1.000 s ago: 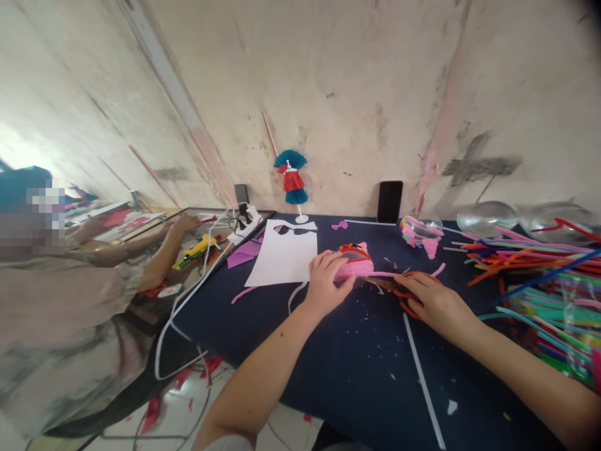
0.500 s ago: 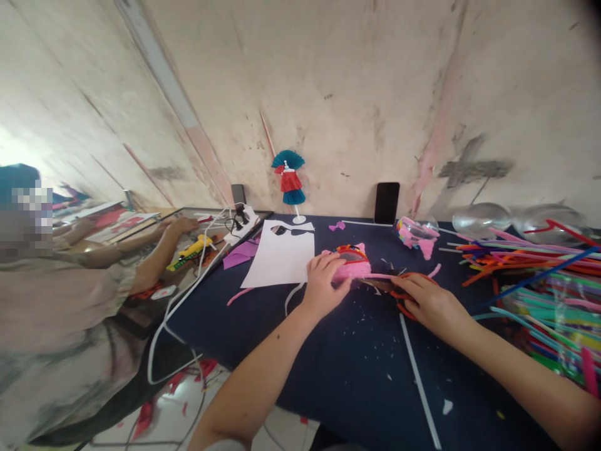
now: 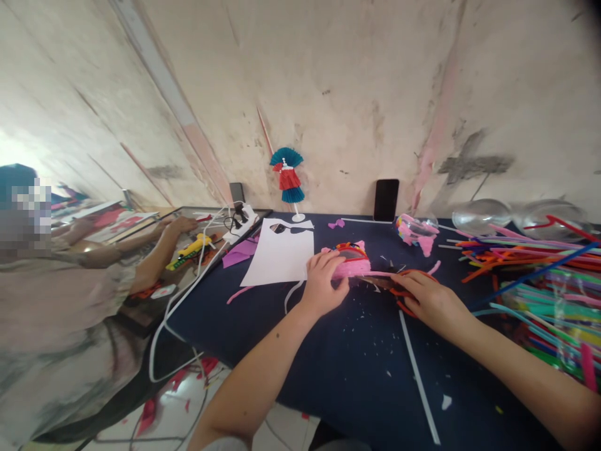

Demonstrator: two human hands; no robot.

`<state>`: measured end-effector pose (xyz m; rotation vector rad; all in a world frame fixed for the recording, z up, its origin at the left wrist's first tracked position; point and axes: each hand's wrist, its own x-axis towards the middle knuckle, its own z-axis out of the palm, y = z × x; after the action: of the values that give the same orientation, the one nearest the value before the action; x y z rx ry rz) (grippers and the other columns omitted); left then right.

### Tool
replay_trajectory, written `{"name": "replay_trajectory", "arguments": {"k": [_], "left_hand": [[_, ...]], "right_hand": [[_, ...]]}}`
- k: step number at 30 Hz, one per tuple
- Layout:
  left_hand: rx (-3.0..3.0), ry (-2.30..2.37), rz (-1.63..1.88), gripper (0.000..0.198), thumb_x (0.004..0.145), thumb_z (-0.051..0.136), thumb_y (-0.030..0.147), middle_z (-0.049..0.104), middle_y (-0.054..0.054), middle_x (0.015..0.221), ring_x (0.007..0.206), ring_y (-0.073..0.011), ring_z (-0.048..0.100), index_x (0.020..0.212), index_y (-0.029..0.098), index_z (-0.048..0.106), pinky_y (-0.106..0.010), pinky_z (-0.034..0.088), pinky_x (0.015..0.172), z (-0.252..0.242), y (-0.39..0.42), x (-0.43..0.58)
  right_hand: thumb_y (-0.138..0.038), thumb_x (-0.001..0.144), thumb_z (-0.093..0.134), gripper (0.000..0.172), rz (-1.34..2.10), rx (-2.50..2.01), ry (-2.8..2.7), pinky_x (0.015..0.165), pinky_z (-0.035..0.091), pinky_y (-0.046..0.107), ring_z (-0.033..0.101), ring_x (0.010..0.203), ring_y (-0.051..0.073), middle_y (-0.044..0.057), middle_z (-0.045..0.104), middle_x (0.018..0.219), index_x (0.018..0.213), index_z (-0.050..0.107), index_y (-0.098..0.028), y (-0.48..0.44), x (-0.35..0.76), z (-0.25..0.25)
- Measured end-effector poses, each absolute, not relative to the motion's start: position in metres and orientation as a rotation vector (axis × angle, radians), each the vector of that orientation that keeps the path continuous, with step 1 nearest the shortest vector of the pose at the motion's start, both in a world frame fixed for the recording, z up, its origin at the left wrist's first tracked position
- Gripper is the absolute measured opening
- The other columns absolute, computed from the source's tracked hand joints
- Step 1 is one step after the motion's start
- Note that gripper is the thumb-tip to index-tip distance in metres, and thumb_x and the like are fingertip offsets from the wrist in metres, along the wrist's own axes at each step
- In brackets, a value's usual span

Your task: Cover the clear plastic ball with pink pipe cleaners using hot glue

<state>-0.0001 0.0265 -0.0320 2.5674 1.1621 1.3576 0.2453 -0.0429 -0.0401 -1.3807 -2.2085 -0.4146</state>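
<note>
In the head view my left hand [image 3: 323,283] is closed on a pink fuzzy craft piece [image 3: 354,268], which has a clear dome, a red-orange rim and small pointed ears. From this piece a pink pipe cleaner [image 3: 379,274] runs to the right. The fingertips of my right hand [image 3: 429,299] pinch its far end. Under that hand lies a pair of scissors [image 3: 404,307] with orange handles, its blades pointing left beneath the strand. My palm and fingers hide part of both the craft piece and the handles.
White paper [image 3: 287,254] with cut-outs lies left. A similar pink piece [image 3: 416,233], clear domes [image 3: 481,217] and pipe cleaners [image 3: 539,313] are at right. A phone [image 3: 385,200] and fan-dress figure [image 3: 290,178] stand behind. A co-worker's arm [image 3: 159,257] is beside a glue gun [image 3: 190,252].
Almost nothing differs. Both hands keep their holds on the craft piece and the pink pipe cleaner; the whole view has shifted very slightly.
</note>
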Motion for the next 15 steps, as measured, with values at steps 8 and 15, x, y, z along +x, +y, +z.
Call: {"name": "replay_trajectory", "arguments": {"k": [8, 15], "left_hand": [[2.582, 1.130, 1.328, 0.039, 0.069, 0.054, 0.015, 0.060, -0.009, 0.117, 0.111, -0.0264, 0.050, 0.108, 0.018, 0.058, -0.046, 0.037, 0.098, -0.0296, 0.0255, -0.0014], [2.572, 1.131, 1.269, 0.037, 0.073, 0.050, 0.018, 0.059, -0.009, 0.119, 0.113, -0.0261, 0.048, 0.110, 0.019, 0.058, -0.046, 0.035, 0.099, -0.0299, 0.0270, -0.0042]], "right_hand": [[-0.012, 0.080, 0.044, 0.038, -0.426, -1.401, -2.210, 0.069, 0.058, 0.029, 0.065, 0.092, 0.019, 0.008, 0.066, 0.104, 0.115, 0.058, -0.018, -0.0435, 0.2446, -0.0387], [-0.013, 0.080, 0.044, 0.039, -0.392, -1.420, -2.209, 0.072, 0.057, 0.029, 0.065, 0.094, 0.019, 0.007, 0.065, 0.107, 0.117, 0.057, -0.019, -0.0429, 0.2463, -0.0426]]}}
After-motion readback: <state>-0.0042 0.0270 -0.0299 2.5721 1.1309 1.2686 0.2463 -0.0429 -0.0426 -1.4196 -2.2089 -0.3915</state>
